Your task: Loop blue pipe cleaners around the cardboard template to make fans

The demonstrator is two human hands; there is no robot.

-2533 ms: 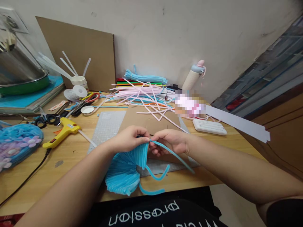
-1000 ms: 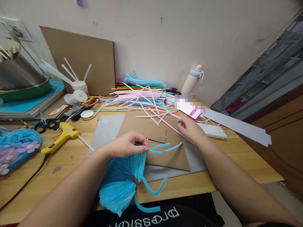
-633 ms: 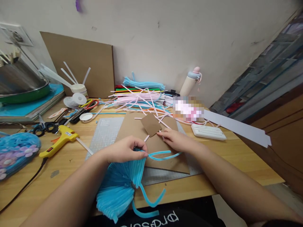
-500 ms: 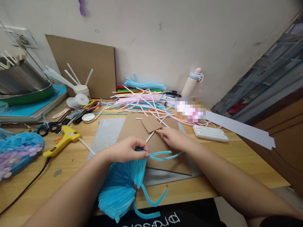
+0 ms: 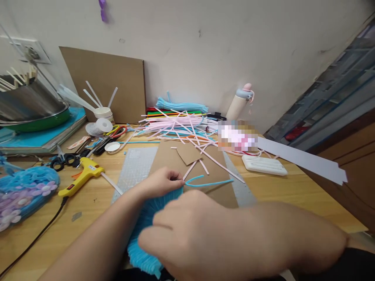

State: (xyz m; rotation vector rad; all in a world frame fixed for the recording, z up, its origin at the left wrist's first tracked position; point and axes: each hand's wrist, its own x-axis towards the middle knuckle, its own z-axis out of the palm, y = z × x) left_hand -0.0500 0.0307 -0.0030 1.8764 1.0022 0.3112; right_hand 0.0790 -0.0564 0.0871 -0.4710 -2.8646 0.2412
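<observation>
My left hand (image 5: 165, 182) pinches the top edge of a fan-like piece made of blue pipe cleaners (image 5: 143, 249). Two loose blue pipe cleaner ends (image 5: 211, 184) stick out to the right of the pinch. Close to the camera, my right hand (image 5: 187, 234) is in front of the blue piece with its fingers curled inward. Its fingertips, and whatever is between them, are hidden behind the back of the hand. Under both hands lies a brown cardboard sheet (image 5: 164, 156) on a grey cutting mat (image 5: 134, 164). A small cardboard piece (image 5: 189, 155) and pink pipe cleaners (image 5: 224, 164) rest on the sheet.
At left are a yellow glue gun (image 5: 83, 175), black scissors (image 5: 63, 160) and a blue flowered piece (image 5: 27, 195). Piled pipe cleaners (image 5: 178, 121) line the wall beside a bottle (image 5: 238, 103). A white power strip (image 5: 264, 165) lies at right.
My right hand has left the small cardboard piece and come down and toward me, in front of the blue piece. My left hand keeps its pinch. The view has shifted slightly.
</observation>
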